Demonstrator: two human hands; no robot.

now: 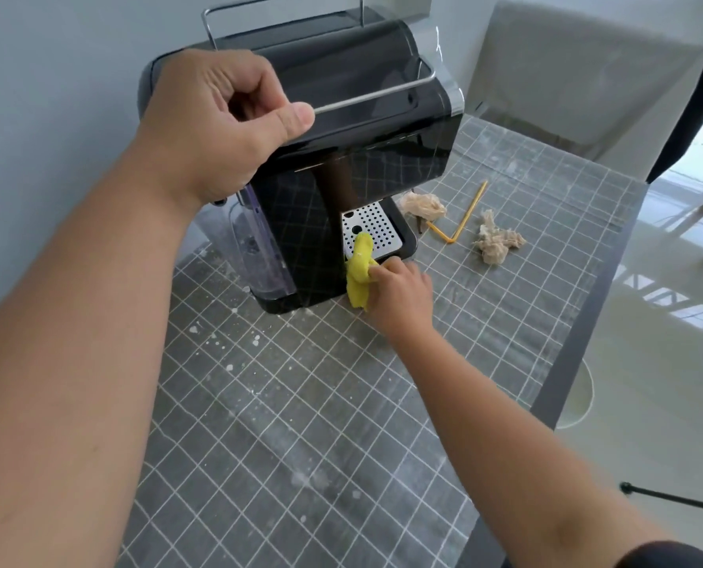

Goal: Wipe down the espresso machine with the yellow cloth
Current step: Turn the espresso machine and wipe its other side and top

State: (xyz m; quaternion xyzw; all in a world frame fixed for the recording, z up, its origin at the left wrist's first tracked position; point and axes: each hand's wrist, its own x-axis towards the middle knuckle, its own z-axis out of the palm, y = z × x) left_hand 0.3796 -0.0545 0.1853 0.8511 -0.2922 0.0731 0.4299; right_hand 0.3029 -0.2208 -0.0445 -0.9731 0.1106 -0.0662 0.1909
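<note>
Grey gridded matting [300, 403], flecked with pale splashes, is covering the table and filling the lower middle of the frame. Two bare forearms are crossing it from the bottom edge. Just past centre, the right hand [401, 295] is gripping the yellow cloth [360, 274], its fingers curled round the bunched fabric. The cloth is lying against the lower front corner of the espresso machine [341, 129], with its upper end reaching onto the perforated metal drip tray [376, 231] and its lower end hanging toward the mat.

The machine, glossy black, is standing at the upper centre of the frame, with a clear water tank [255, 248] on its left side. At upper left, the left hand [214, 120] is resting on the top front edge of the machine; its fingers are curled and its thumb is lying along the thin metal rail [378, 94], so that thumb and fingers seem to be pinching the rail's left end.

To the right of the drip tray, a crumpled tissue [421, 205] is lying just beside the machine. A bent yellow straw [462, 217] and a second crumpled tissue [497, 241] are lying further right on the mat. Beyond them, a pale chair back [567, 75] is standing at the upper right.
</note>
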